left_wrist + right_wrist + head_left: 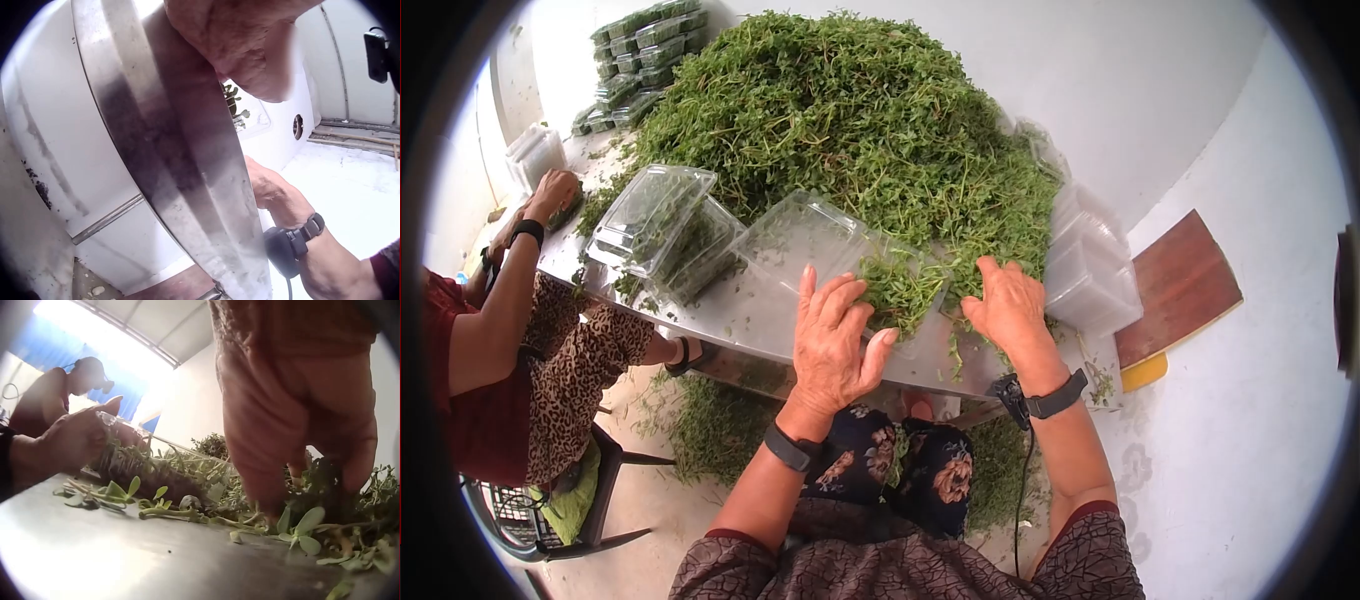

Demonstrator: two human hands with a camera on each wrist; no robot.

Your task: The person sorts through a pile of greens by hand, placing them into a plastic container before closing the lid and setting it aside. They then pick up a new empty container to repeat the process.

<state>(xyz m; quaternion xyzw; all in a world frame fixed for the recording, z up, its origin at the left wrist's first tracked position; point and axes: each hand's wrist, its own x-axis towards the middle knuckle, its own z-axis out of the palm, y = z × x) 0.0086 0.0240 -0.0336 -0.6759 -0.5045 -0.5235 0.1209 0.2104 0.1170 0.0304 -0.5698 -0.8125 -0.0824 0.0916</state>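
A clear plastic clamshell box (800,235) lies open on the table, its near half loaded with leafy green stems (900,290). My left hand (835,335) is at the left side of that half, fingers extended and thumb held apart. In the right wrist view, the left hand (72,440) is right at the clear rim. Just right of the box, my right hand (1010,305) reaches down with bent fingers. Its fingertips are among loose green sprigs (306,531), with leaves between thumb and fingers; the tips are partly hidden.
A large heap of greens (830,110) covers the back of the metal table (750,325). Stacked empty boxes (1090,265) stand at right; a filled box (665,235) with raised lid is at left. Packed boxes (645,55) are piled behind. Another person (500,330) works at far left.
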